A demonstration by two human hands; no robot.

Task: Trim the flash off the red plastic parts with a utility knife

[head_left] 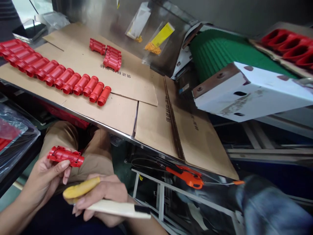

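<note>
Low over the lap, my left hand (50, 174) grips a red plastic tube-shaped part (66, 156), with cut-outs along its side turned up. The thumb presses on its lower edge. My right hand (105, 194) is closed around a slim cream-coloured handle (114, 208) with a black end; the tool's other end is hidden, so its kind does not show. A yellow finger cover (81, 188) sits on a digit of this hand, close to the red part but apart from it.
Cardboard sheets (117, 114) cover the bench, bearing a row of red tubes (66, 78) and a small red group (112, 58). A phone (29, 30) lies far left. Rightward stand a green conveyor belt (220, 52) and an orange-handled tool (188, 176). Someone's denim-clad leg (274, 209) is lower right.
</note>
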